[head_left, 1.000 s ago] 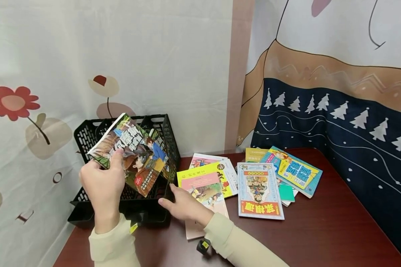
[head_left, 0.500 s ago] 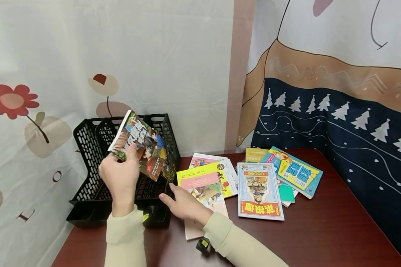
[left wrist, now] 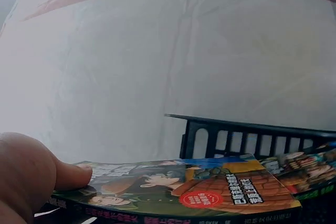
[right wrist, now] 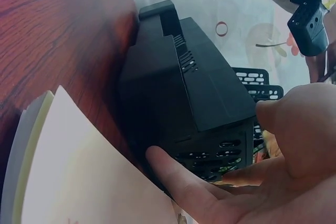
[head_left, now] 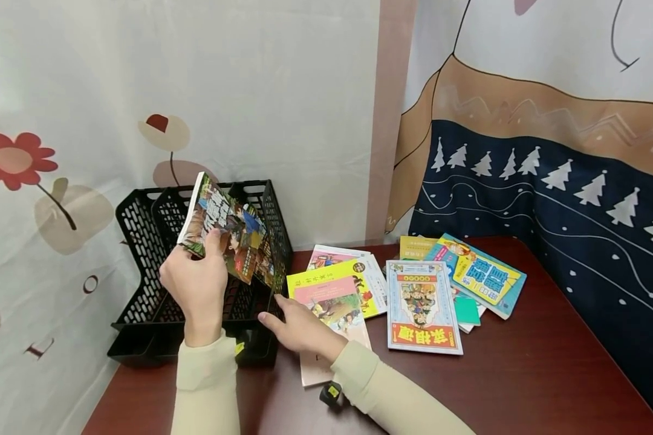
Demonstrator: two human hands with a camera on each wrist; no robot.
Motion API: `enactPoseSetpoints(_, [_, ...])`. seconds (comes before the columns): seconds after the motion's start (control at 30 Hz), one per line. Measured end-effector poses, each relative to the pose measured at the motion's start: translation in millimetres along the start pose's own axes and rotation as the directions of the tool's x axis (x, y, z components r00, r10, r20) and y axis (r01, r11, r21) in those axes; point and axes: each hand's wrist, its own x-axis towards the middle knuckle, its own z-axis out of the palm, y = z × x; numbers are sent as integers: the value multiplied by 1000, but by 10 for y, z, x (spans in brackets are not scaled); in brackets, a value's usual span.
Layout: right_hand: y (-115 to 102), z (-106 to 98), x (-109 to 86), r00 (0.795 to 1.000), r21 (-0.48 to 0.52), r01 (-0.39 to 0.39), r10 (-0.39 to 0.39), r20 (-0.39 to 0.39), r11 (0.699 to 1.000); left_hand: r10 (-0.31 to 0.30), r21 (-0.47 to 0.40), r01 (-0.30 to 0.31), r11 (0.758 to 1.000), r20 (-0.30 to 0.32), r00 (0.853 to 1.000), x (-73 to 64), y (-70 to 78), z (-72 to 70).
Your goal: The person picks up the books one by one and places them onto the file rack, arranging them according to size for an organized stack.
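Two hands are apart at the black rack point(head_left: 141, 347), which we see at the left of the table point(head_left: 528, 356). With the left hand point(head_left: 196, 284) we find a comic point(head_left: 225, 223) pinched by its left edge, the thumb flat on the cover. We see the comic tilted, white page edges at its left, over the right part of the rack. Whether its lower edge touches the rack, we cannot tell. Just beyond it, in the right of the rack, we make out a second comic point(left wrist: 310, 171).

Our right hand point(head_left: 302, 326) rests against the rack's near right corner, its index finger point(right wrist: 178, 177) stretched along the outside of the side wall and its thumb by the edge.

Just right of the rack, we have a pink book point(head_left: 332, 314) on a yellow book point(head_left: 311, 279), with a white book point(head_left: 380, 293) under that, its edge showing at the right. Farther right, we see a pale book point(head_left: 424, 308) lying flat, partly over a green book point(head_left: 467, 310). Beside it, on the far side, a blue book point(head_left: 473, 272) lies aslant, and a mustard book point(head_left: 413, 246) shows at its left. Behind the table, we face a white curtain point(head_left: 283, 109) with printed flowers and, at the right, a dark cloth point(head_left: 479, 205) with white trees.
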Motion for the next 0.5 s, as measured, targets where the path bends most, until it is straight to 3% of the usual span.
enactPoseSetpoints(0.1, [7, -5, 0, 1000, -10, 3, -3, 1, 1000, -21, 29, 19, 999, 66, 998, -29, -16, 58])
enactPoseSetpoints(0.2, [8, -7, -6, 1000, -25, 3, -3, -1, 1000, -46, 64, 36, 997, 162, 986, -74, -40, 136])
enactPoseSetpoints(0.3, [-5, -13, -18, 1000, -23, 2, -3, -2, 1000, -46, 76, 30, 997, 214, 976, -115, -57, 197])
enactPoseSetpoints(0.5, [-32, -16, -10, 1000, -22, 3, -3, -6, 1000, 53, 47, -60, 997, 150, 987, -109, -73, 240])
